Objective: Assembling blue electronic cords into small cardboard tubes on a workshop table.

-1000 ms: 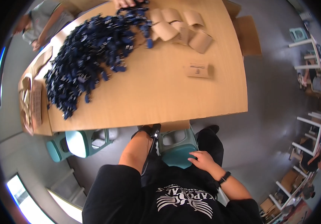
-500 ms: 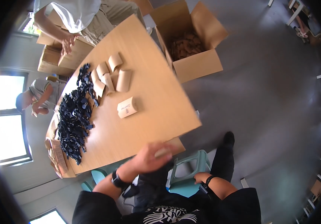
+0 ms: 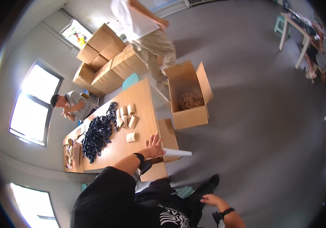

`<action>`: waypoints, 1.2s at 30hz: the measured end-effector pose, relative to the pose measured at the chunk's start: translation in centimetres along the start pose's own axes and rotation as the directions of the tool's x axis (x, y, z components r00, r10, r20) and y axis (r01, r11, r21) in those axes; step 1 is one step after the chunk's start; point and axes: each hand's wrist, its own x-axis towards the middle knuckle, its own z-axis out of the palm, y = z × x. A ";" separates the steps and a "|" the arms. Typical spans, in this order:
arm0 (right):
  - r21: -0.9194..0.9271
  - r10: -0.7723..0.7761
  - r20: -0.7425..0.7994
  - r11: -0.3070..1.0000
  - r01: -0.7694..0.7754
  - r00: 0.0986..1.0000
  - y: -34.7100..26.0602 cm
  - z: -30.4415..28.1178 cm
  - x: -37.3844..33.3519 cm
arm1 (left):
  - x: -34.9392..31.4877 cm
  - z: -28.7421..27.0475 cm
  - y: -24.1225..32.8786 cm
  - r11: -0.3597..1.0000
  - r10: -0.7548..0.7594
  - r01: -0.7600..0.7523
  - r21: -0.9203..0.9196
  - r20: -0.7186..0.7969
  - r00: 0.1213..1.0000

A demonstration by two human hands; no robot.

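Observation:
My left hand (image 3: 155,146) is open, its fingers spread at the near right corner of the wooden table (image 3: 144,110). It holds nothing that I can see. Close to it on the tabletop lies a small kraft-paper box (image 3: 131,137) with dark print. Farther off stand several plain brown pillow-shaped paper boxes (image 3: 123,111). To their left spreads a long heap of small black pieces (image 3: 98,133), too small to name. My right hand (image 3: 211,199) hangs apart from the table beside my leg, fingers loosely stretched and nothing visible in them.
An open carton (image 3: 190,117) with brown paper pieces inside stands on the floor beyond the table. A basket (image 3: 71,155) sits at the table's left end. A person in a white top (image 3: 147,34) walks near stacked cartons (image 3: 106,53); another sits at left (image 3: 79,108). A green stool (image 3: 185,192) is below me.
My view has tilted up and shows more of the room. My left hand has come to the table corner, fingers spread. My right hand has left the green stool. The white-topped person has moved rightward.

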 end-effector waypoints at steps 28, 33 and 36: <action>0.517 0.428 -0.283 0.822 -0.239 0.858 -0.7 -60.7 -17.1 | 12.9 -15.8 12.7 0.896 -0.038 -0.003 -0.443 -0.083 0.996; 0.366 0.331 -0.328 0.908 -0.204 0.885 -2.0 -78.4 -11.9 | 27.6 -30.0 21.1 0.882 0.361 -0.142 -0.449 0.452 0.816; 0.209 0.256 -0.336 0.959 -0.193 0.906 -3.8 -90.5 -9.6 | 38.4 -37.2 26.0 0.758 0.511 -0.386 -0.526 0.113 0.852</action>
